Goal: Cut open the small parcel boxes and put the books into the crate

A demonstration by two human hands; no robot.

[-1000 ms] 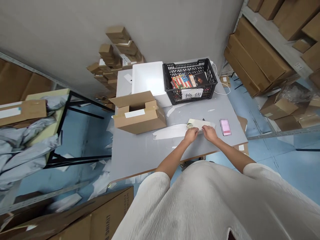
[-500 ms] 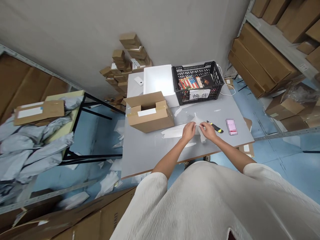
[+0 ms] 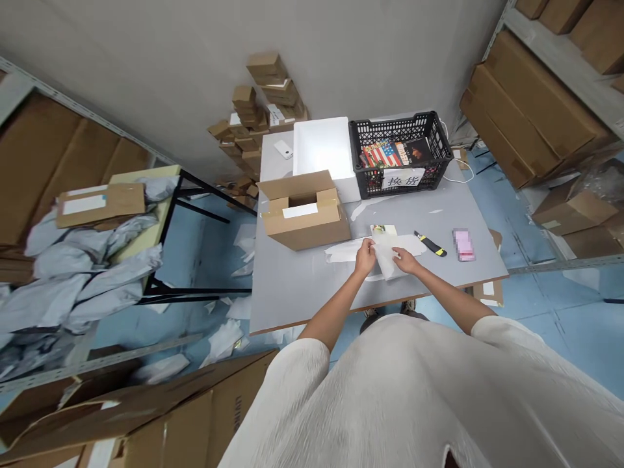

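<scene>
My left hand (image 3: 365,256) pinches the left edge of a thin, whitish translucent sheet (image 3: 385,259) over the grey table (image 3: 287,286). On the sheet's right side, my right hand (image 3: 405,260) has its fingers closed on it. Just behind the sheet lies a small printed card (image 3: 383,229), partly covered. White strips (image 3: 342,251) lie flat beneath and beside the hands. To the right are a black and yellow utility knife (image 3: 430,243) and a pink item (image 3: 463,245), which is pixelated.
An open cardboard box (image 3: 307,224) stands left of my hands. Behind are a white foam box (image 3: 347,189) and a black crate (image 3: 363,185) holding printed items. A side table (image 3: 168,208) with grey parcels is at the left; shelves of cartons stand right.
The translucent sheet is now spread between my hands, which are slightly farther apart. The printed card has come into sight behind it. The whole view has shifted a little.
</scene>
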